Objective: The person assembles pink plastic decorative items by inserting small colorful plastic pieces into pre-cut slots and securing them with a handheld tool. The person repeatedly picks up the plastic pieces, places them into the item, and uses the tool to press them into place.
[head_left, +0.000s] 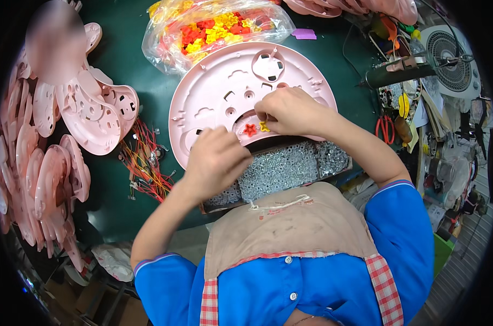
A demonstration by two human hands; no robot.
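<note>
A pale pink half-round plastic shell [214, 81] lies with its ribbed inside facing up. Near its front edge, a red star-shaped piece [249, 129] and a yellow star-shaped piece [264, 126] sit side by side by a curved slot. My right hand [292, 111] is over the shell, its fingers closed right beside the yellow star; their tips are hidden. My left hand [216, 160] is bent over the shell's front left edge, fingers curled together, and whatever they may hold does not show.
A clear bag [159, 49] of red and yellow star pieces lies behind the shell. Pink parts [89, 117] pile up at left, beside red and yellow wires [143, 163]. A box of small metal screws [279, 168] is in front. An electric screwdriver [396, 71] and fan [447, 60] stand at right.
</note>
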